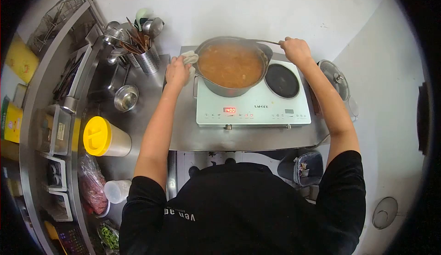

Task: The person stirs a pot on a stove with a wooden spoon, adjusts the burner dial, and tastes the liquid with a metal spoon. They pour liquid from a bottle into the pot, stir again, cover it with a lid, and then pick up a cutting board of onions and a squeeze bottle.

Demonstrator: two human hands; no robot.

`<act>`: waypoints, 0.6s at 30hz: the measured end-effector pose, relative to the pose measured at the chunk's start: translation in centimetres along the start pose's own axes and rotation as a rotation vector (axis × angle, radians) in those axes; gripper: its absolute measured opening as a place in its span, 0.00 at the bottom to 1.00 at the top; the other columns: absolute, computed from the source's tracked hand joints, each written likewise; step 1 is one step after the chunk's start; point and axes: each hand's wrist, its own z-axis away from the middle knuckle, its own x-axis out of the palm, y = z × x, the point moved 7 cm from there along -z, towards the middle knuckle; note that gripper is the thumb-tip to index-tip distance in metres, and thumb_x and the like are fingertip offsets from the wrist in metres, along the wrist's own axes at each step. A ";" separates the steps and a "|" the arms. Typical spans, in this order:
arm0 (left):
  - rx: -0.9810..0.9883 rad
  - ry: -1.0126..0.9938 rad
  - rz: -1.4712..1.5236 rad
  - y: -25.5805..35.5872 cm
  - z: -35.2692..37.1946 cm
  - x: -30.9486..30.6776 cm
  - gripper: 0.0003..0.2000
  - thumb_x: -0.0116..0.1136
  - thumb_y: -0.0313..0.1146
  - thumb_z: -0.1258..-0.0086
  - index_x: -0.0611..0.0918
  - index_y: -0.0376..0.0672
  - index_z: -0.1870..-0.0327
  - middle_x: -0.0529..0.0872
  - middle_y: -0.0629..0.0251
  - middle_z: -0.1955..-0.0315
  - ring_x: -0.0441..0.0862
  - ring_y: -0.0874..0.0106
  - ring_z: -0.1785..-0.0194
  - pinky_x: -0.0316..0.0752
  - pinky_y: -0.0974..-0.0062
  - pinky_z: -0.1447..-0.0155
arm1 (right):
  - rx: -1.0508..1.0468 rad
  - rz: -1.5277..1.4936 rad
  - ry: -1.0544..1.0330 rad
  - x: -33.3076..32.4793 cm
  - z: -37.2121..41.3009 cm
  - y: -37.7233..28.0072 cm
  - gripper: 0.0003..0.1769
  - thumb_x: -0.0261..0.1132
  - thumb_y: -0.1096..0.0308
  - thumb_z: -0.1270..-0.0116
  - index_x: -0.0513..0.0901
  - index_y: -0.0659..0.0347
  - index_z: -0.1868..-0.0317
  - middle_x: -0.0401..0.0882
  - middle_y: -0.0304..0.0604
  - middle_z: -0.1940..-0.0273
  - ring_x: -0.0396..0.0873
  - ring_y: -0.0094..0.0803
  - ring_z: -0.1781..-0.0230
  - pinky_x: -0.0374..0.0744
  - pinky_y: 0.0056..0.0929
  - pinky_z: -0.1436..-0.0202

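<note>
A large grey pot [233, 91] of steaming orange-brown soup [229, 64] stands on the left plate of a white double induction cooker [252, 113]. My left hand [177, 72] is closed on a pale folded cloth [189, 57] at the pot's left side; whether a pot handle lies under the cloth is hidden. Above the pot's right side, my right hand [295, 50] grips the end of a long-handled utensil [268, 41]. Its thin dark handle reaches left over the far rim, and I cannot make out its head. The cooker's red display reads 1400.
Left of the cooker are a utensil holder [149, 61], a steel bowl [126, 97], a yellow-lidded container [98, 136] and bagged meat [94, 190]. A glass lid [334, 79] leans at the right. Below the counter stands a bin [308, 167]. Shelving [39, 94] lines the left.
</note>
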 end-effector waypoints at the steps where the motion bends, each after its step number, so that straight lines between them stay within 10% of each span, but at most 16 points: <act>1: -0.004 0.000 -0.001 -0.1 0.0 0.1 0.18 0.61 0.37 0.35 0.79 0.47 0.45 0.78 0.56 0.49 0.77 0.50 0.48 0.72 0.58 0.42 | -0.003 -0.002 0.000 0.2 -0.2 -0.1 0.10 0.58 0.71 0.38 0.86 0.53 0.62 0.83 0.43 0.64 0.84 0.40 0.64 0.81 0.38 0.63; 18: 0.008 0.004 0.005 -0.2 -0.3 0.1 0.17 0.62 0.39 0.35 0.80 0.44 0.47 0.80 0.54 0.50 0.78 0.50 0.48 0.73 0.57 0.43 | 0.011 -0.113 -0.034 -3.7 6.0 1.5 0.08 0.59 0.69 0.38 0.86 0.52 0.64 0.84 0.48 0.68 0.83 0.45 0.64 0.81 0.42 0.63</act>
